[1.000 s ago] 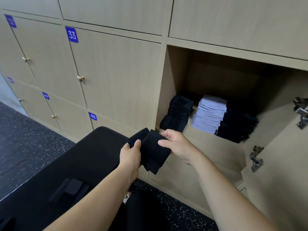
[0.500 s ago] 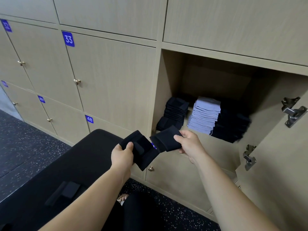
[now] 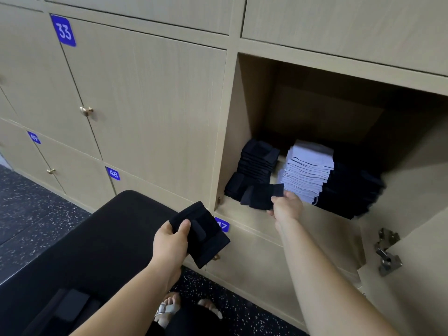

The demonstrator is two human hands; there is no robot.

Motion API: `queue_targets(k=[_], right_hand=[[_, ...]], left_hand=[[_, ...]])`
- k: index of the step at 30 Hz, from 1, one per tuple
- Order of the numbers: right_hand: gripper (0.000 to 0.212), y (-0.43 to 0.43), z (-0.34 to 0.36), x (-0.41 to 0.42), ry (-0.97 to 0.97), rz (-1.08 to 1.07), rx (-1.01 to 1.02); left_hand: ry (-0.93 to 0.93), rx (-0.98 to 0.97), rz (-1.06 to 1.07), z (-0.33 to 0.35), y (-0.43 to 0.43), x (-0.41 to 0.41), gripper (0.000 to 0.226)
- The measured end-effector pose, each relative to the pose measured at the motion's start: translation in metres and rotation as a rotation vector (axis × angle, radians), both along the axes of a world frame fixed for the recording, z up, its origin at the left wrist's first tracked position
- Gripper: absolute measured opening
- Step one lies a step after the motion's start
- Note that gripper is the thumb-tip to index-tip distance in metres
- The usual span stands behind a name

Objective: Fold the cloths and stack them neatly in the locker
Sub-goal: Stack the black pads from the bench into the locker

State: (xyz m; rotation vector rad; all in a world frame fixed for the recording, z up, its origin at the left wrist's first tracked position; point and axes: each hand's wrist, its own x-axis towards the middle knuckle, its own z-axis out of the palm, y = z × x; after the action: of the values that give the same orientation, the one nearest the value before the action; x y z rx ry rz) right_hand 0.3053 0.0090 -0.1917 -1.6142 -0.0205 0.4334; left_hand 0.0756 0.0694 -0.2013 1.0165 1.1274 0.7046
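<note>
Three stacks (image 3: pixel 308 170) already sit in the open locker (image 3: pixel 242 117), so it looks mostly done. Right hand (image 3: pixel 287 207) pinches a folded black cloth (image 3: pixel 261 196) at the locker's front edge. Left hand (image 3: pixel 171 241) grips another folded cloth (image 3: pixel 206 236) beside the bench (image 3: pixel 97 238). Neither's stacked yet.

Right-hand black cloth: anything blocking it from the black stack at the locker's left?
Nothing visible. The right hand holds the black cloth at the front edge of the open locker, just before the black stack. The door stands open to the right; the pale stack sits further right.
</note>
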Motion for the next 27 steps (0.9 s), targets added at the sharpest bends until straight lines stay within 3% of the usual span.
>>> queue_targets(k=[15, 22, 27], right_hand=[[0.04, 0.084, -0.039, 0.03, -0.034, -0.103, 0.066], [0.052, 0.083, -0.056, 0.036, -0.39, 0.016, -0.395], [0.061, 0.076, -0.051, 0.036, -0.539, 0.089, -0.609]], left_hand=[[0.007, -0.066, -0.014, -0.04, 0.037, 0.03, 0.012], [-0.007, -0.08, -0.013, -0.042, 0.038, 0.031, 0.013], [-0.029, -0.082, -0.01, -0.037, 0.038, 0.029, 0.012]])
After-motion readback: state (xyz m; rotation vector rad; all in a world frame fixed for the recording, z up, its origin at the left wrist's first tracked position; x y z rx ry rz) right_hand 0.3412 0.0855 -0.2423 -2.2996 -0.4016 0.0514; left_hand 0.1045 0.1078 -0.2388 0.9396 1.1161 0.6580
